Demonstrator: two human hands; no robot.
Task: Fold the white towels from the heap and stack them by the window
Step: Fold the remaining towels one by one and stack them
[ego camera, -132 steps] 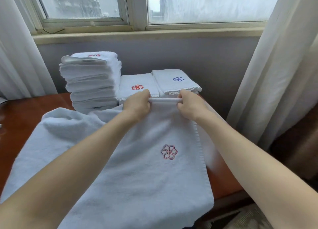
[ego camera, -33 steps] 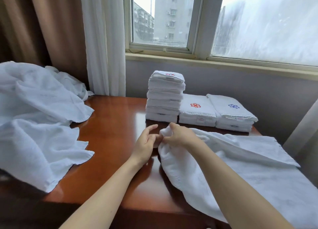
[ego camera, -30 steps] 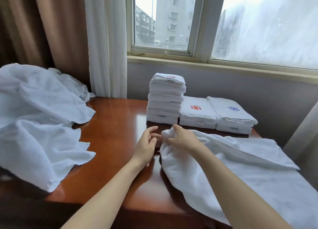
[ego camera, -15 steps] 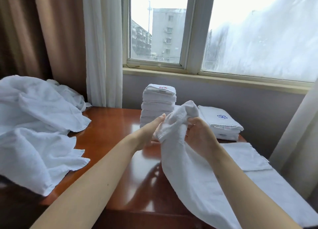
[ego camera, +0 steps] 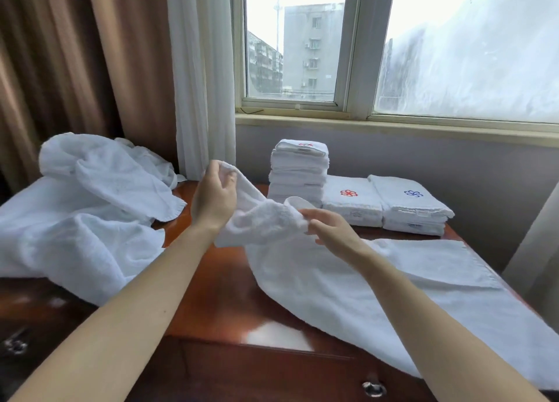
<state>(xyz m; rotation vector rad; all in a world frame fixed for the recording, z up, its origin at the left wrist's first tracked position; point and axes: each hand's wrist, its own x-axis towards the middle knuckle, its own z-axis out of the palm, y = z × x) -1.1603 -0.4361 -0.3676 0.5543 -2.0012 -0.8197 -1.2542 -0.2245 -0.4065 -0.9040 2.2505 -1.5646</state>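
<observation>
A white towel (ego camera: 348,283) lies spread over the right half of the wooden table (ego camera: 217,305), its near-left end lifted. My left hand (ego camera: 213,197) pinches that end's corner, raised above the table. My right hand (ego camera: 331,227) grips the bunched edge a little lower and to the right. A heap of unfolded white towels (ego camera: 84,217) covers the table's left side. By the window stand a tall stack of folded towels (ego camera: 298,171), a low stack with a red emblem (ego camera: 351,200) and a low stack with a blue emblem (ego camera: 411,205).
A brown curtain (ego camera: 60,69) and a sheer white curtain (ego camera: 201,75) hang at the back left. The window sill (ego camera: 393,126) runs behind the stacks. Another sheer curtain (ego camera: 535,241) hangs at the right edge. A drawer with a metal pull (ego camera: 373,388) is below the table's front edge.
Both hands have taken the towel's left end up off the table. My left hand has moved left and up with the corner; my right hand has dropped lower along the edge.
</observation>
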